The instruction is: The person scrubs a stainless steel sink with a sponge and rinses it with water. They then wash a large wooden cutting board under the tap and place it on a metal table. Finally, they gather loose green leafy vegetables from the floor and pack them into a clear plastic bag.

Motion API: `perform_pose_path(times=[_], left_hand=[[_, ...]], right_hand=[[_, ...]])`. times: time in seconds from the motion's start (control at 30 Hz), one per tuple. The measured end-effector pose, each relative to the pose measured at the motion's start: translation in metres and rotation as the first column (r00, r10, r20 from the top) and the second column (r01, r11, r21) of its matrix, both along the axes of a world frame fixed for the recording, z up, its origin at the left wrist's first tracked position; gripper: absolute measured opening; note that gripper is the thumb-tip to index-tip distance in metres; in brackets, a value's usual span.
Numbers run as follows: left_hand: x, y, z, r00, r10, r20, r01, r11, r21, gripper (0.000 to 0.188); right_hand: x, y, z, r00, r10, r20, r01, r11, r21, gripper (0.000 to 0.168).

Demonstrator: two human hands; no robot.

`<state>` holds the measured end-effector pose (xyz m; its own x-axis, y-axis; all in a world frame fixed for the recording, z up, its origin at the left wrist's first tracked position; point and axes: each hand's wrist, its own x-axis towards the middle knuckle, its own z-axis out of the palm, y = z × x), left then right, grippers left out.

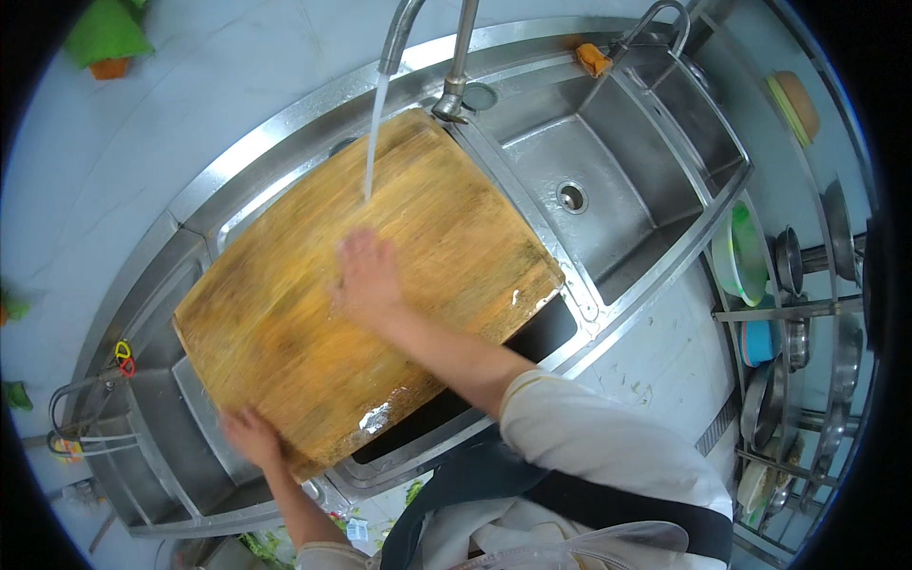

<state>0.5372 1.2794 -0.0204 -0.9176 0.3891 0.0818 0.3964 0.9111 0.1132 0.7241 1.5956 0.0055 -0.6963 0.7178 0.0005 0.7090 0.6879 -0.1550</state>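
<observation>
A large wooden cutting board [442, 235] lies wet across the middle basin of a stainless steel sink. Water [375, 135] runs from a metal faucet [399, 35] onto its upper part. My right hand [367, 274] is spread flat on the middle of the board, slightly blurred, with nothing seen in it. At the board's lower left edge is my left hand [251, 436]; it touches or holds the edge, and part of its fingers is hard to make out. Foamy water shows along the near edge.
An empty-looking basin [584, 192] with a drain lies to the right, another basin [206, 456] to the left. An orange cloth [593, 60] sits on the back rim. Scissors [125, 358] hang far left. A metal rack [791, 312] with bowls and pans stands at right.
</observation>
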Motion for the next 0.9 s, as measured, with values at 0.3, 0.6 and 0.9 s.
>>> perform_pose_path(times=[0.3,0.6,0.9], left_hand=[[0.001,-0.107,-0.019,0.351,-0.107,0.93,-0.835,0.413,0.363,0.061],[0.033,-0.037,-0.012,0.99,0.104,0.093,-0.12,0.975,0.188,0.07],[0.148,0.158,0.018,0.994,-0.11,-0.019,0.102,0.962,-0.253,0.069]], right_hand=[[-0.05,-0.239,-0.047,0.457,0.813,-0.361,-0.812,0.547,0.202,0.055],[0.109,-0.045,-0.038,0.78,0.444,-0.44,-0.527,0.846,-0.08,0.056],[0.238,0.29,-0.02,0.888,-0.206,-0.412,0.311,0.927,0.208,0.041]])
